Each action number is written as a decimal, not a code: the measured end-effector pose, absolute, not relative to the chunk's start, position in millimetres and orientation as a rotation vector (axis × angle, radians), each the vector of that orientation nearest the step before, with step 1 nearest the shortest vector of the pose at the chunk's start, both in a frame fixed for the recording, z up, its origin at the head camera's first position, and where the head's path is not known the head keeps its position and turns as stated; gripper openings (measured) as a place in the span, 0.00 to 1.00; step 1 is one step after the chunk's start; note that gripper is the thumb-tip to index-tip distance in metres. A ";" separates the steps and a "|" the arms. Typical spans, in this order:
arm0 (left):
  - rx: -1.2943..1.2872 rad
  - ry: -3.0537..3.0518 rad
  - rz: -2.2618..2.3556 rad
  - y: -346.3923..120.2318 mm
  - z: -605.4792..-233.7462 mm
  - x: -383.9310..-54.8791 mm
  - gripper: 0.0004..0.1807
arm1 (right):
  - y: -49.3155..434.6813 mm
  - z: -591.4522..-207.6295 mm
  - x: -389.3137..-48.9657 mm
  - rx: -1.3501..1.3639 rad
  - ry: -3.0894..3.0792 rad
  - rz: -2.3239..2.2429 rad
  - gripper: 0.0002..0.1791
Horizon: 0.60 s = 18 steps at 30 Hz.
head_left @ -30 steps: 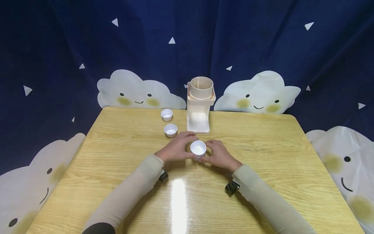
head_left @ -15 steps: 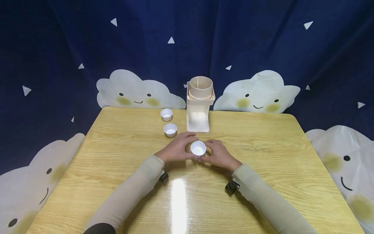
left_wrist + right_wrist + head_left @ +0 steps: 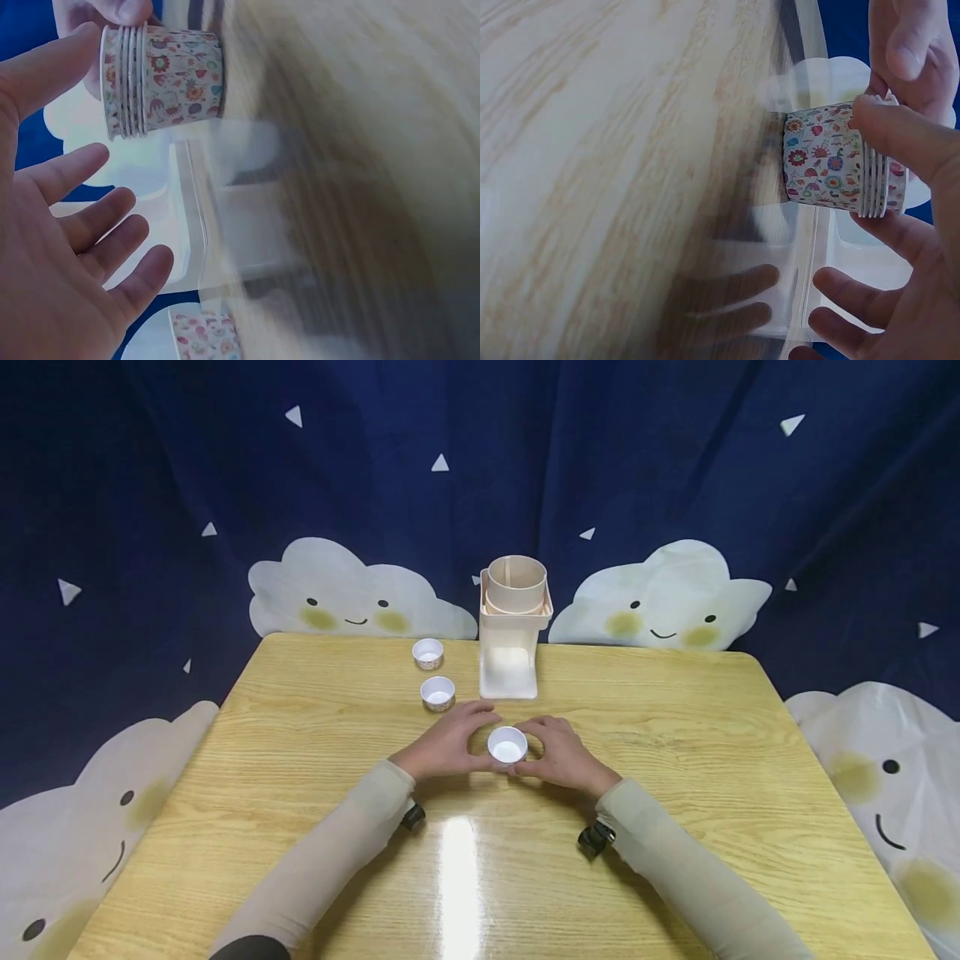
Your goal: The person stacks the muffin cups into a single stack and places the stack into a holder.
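Note:
A stack of flower-patterned paper baking cups point(image 3: 507, 745) stands on the table between both hands, white inside. In the right wrist view, several rims of the stack point(image 3: 829, 159) sit close together, with the topmost cup a little raised. My right hand point(image 3: 558, 756) pinches the stack between thumb and index finger, its other fingers apart. My left hand point(image 3: 450, 742) is at the stack's left side. In the left wrist view its thumb lies by the upper rim, and its fingers point(image 3: 112, 214) are spread away from the cups.
Two single cups, one nearer point(image 3: 437, 693) and one farther point(image 3: 427, 653), stand left of a cream plastic holder point(image 3: 508, 672) with a round tube on top. The wooden table point(image 3: 675, 710) ends at a dark blue curtain point(image 3: 480, 435) with cloud prints.
The stack's top has shifted slightly toward the person. My left hand has moved slightly left, its fingers a little farther from the stack. My right hand stays nearly in place.

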State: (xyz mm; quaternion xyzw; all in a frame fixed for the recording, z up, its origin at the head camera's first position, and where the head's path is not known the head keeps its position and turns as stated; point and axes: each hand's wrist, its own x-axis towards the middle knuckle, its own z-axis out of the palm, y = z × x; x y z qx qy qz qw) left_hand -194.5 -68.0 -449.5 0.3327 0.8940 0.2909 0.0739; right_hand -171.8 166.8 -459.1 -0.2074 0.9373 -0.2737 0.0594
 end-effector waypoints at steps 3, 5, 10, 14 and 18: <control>0.967 2.675 0.859 -73.0 -449.7 -193.0 0.40 | 166.8 -457.4 -171.6 -0.624 2.833 -0.822 0.36; 0.934 2.677 0.861 -77.4 -449.3 -191.9 0.40 | 165.6 -456.4 -171.8 -0.626 2.830 -0.819 0.37; 0.878 2.685 0.895 -86.9 -449.4 -190.2 0.33 | 163.9 -454.9 -172.6 -0.613 2.827 -0.805 0.37; 0.868 2.682 0.922 -92.3 -452.4 -190.1 0.29 | 163.0 -455.3 -173.3 -0.600 2.831 -0.801 0.37; 0.854 2.695 0.941 -98.8 -455.4 -189.9 0.29 | 161.4 -455.6 -174.1 -0.600 2.836 -0.833 0.37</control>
